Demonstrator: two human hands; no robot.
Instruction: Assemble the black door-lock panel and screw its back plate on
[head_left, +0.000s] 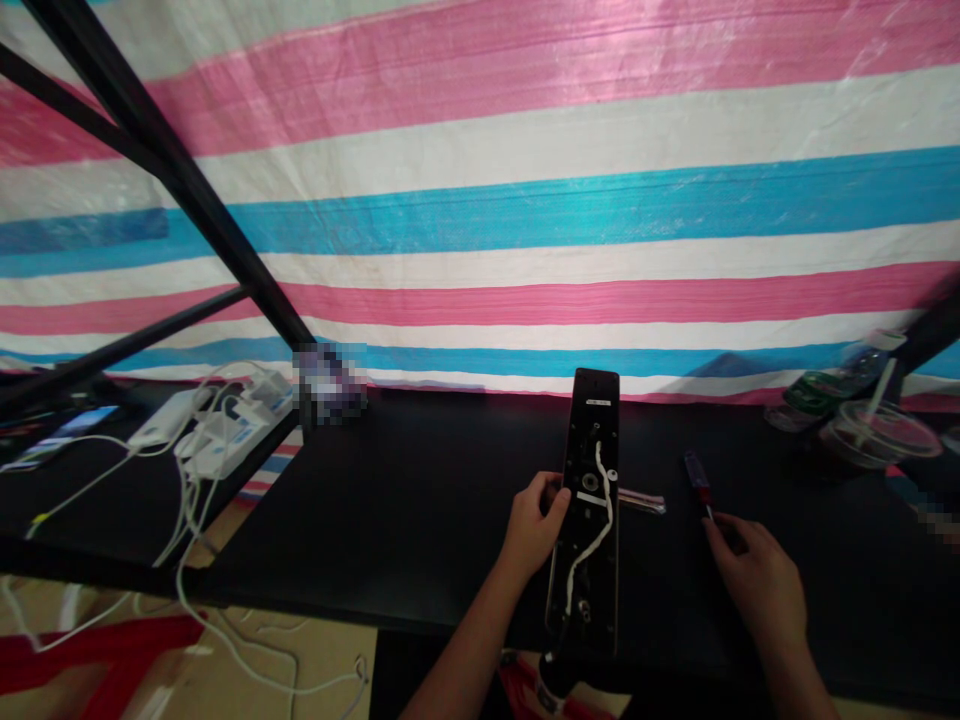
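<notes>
A long black door lock panel [590,540] stands out in front of me with its back side facing up. A white cable [606,510] runs along that back, and a metal lever handle [642,501] sticks out to the right. My left hand [538,520] grips the panel's left edge, thumb on top. To the right, my right hand [757,580] pinches the thin shaft of a screwdriver [697,478] between thumb and fingers. The screwdriver's dark red and blue handle points away from me, and its tip is hidden by my fingers.
A plastic cup with a straw [877,437] and a clear bottle [832,380] stand at the right on the black table [390,500]. White power strips [232,430] with tangled cables and a phone [67,435] are at the left. A striped tarp [562,220] hangs behind.
</notes>
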